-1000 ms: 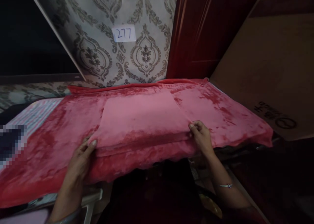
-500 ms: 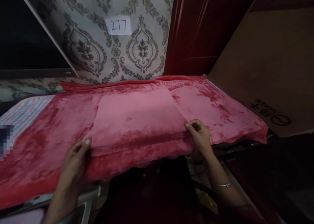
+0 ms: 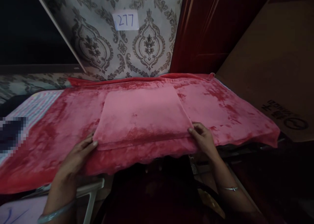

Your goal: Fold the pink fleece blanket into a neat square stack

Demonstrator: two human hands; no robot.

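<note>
A folded pink plush cloth lies flat in the middle of a larger pink-red plush blanket. My left hand is at its near left corner, thumb along the front edge and fingers beside the left edge, closed on that corner. At the near right corner, my right hand pinches the cloth between thumb and curled fingers. Layers show along the front fold, which looks fairly straight between both hands. The undersides of the fingers are partly hidden.
A screen stands at the back left and a large cardboard box at the right. A checked cloth shows at the left end. Paper marked 277 is on the wall. Below is a pale chair frame.
The near edge of the folded cloth has flattened down onto the blanket. My left hand has slid its grip slightly at the corner. The whole view has shifted a little.
</note>
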